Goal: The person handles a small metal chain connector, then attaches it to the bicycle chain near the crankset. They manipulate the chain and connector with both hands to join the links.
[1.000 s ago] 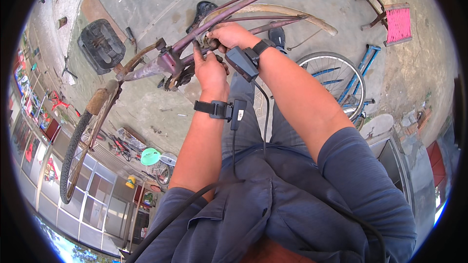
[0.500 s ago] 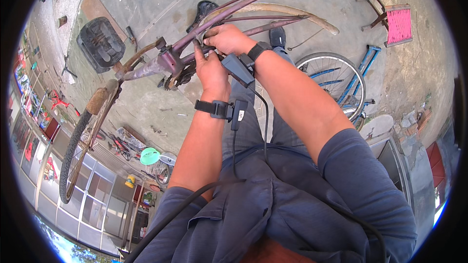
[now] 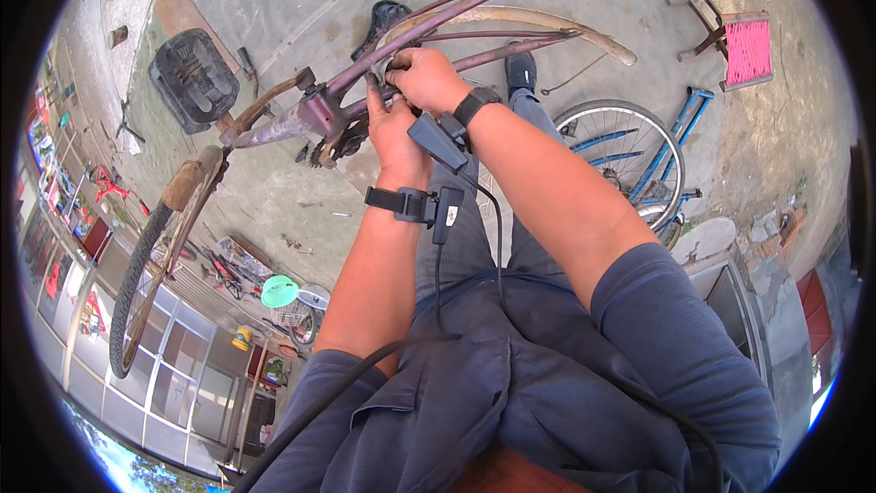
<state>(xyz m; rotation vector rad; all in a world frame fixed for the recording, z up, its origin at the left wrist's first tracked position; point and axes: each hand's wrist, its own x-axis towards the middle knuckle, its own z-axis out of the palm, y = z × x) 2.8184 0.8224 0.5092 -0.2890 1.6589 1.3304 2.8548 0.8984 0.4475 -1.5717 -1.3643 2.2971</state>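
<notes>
Both hands are right in on the work here, and the purple bicycle frame lies just beyond them, slanting from lower left to upper right across the concrete floor. The left hand comes up from below, index finger stretched out against the frame tubes, the other fingers curled and partly hidden; whether they grip anything, I cannot tell. Just beside it, slightly higher and to the right, the right hand is bent over the same spot, half closed, its fingertips gathered at the tubes near the left index finger. What they pinch, if anything, is hidden. Left of both hands sits the greasy chainring, close under the frame, and farther out the fork runs to a black-tyred wheel at far left. A black saddle-like piece is up to the left, well apart from the fingers. Beyond the right hand, the frame tubes carry on past a tan curved mudguard. The person's shoes show either side of the tubes; over to the right lie a blue frame with its spoked wheel and a pink-webbed stool.
</notes>
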